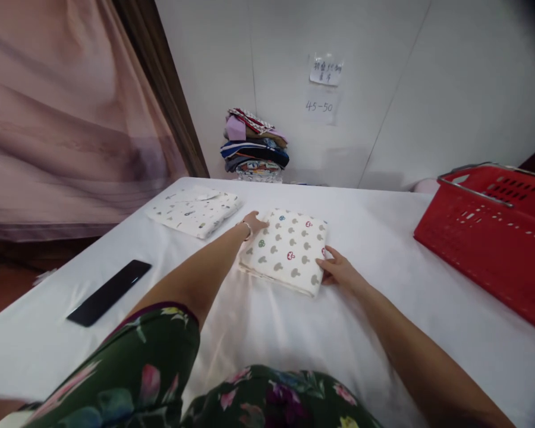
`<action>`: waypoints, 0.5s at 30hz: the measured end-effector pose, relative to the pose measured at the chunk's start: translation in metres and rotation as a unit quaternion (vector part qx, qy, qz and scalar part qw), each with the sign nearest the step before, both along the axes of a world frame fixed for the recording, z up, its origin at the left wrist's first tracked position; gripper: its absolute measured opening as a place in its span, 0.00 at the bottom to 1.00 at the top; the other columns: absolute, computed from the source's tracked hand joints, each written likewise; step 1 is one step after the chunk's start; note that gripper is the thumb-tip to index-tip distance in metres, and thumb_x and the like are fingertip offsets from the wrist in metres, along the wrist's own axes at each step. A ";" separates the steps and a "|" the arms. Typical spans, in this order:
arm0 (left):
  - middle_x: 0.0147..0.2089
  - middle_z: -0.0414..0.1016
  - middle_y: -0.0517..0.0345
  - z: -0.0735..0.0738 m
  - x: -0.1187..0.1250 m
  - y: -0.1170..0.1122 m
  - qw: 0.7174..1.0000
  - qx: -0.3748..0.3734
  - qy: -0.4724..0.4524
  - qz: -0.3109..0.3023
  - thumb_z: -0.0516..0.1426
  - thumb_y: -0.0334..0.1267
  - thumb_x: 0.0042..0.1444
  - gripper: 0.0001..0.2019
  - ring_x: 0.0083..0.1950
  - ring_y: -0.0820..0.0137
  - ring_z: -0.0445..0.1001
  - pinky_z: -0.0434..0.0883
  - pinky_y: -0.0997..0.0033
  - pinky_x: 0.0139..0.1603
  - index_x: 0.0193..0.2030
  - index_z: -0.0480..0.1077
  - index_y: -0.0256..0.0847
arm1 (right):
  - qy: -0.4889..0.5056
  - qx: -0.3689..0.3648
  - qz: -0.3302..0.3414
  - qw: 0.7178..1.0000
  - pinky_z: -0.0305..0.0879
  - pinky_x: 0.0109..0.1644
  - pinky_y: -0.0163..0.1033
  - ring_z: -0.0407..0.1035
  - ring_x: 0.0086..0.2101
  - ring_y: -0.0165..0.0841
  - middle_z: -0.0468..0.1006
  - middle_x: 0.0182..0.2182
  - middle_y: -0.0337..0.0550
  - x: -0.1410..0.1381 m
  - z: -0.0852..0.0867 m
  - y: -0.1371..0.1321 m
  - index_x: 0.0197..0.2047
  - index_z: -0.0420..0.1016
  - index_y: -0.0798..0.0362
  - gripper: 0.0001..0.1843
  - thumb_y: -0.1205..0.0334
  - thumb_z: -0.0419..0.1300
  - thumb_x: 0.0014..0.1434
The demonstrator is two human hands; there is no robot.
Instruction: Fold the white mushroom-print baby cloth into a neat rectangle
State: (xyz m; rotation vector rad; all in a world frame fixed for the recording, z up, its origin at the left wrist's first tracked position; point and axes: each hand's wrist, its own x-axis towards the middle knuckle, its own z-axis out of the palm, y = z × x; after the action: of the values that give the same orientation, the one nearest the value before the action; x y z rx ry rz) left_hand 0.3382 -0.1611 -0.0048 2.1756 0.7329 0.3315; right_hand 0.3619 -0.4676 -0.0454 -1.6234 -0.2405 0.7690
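A folded white cloth with a print of grey, red, green and blue mushrooms lies flat on the white-covered table. At its far left edge is my left hand, fingers closed on the border of the cloth. My right hand holds the right edge, with fingertips on top and the others partly hidden beside the fold. To the left lies another folded white cloth with small scattered prints, apart from my hands.
A black phone-like slab lies on the table's left side. On the right stands a red plastic basket with a metal handle. Behind the table, a stack of folded fabrics rises against the wall. A pink curtain hangs at the left.
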 end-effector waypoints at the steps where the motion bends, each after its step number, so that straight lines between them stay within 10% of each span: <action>1: 0.42 0.75 0.45 -0.003 -0.006 0.001 1.000 -0.004 0.022 0.010 0.65 0.42 0.36 0.28 0.47 0.55 0.72 0.67 0.59 0.46 0.46 0.67 0.38 | -0.013 -0.004 0.001 1.000 0.68 0.24 0.36 0.69 0.24 0.32 0.75 0.30 0.40 0.002 -0.006 -0.001 0.65 0.42 0.50 0.48 0.50 0.63 0.49; 9: 0.52 0.71 0.51 -0.013 -0.059 -0.012 0.999 -0.027 0.039 -0.010 0.60 0.46 0.45 0.25 0.48 0.65 0.71 0.68 0.70 0.46 0.51 0.67 0.40 | -0.327 -0.052 0.007 0.943 0.64 0.29 0.36 0.64 0.24 0.29 0.71 0.26 0.38 -0.012 0.007 -0.018 0.53 0.66 0.51 0.25 0.47 0.54 0.55; 15: 0.45 0.72 0.54 -0.028 -0.107 -0.015 0.999 0.003 -0.041 -0.010 0.59 0.45 0.47 0.19 0.41 0.69 0.72 0.69 0.69 0.44 0.45 0.72 0.42 | -0.552 -0.032 0.170 0.816 0.63 0.49 0.44 0.64 0.47 0.38 0.70 0.47 0.46 -0.039 0.016 -0.009 0.50 0.68 0.48 0.19 0.50 0.56 0.57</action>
State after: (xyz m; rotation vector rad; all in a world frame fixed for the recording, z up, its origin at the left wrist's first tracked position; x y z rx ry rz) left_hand 0.2311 -0.1757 -0.0326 2.1590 0.6656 0.4115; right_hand 0.3232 -0.4767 -0.0294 -1.9576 -1.3749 -0.0209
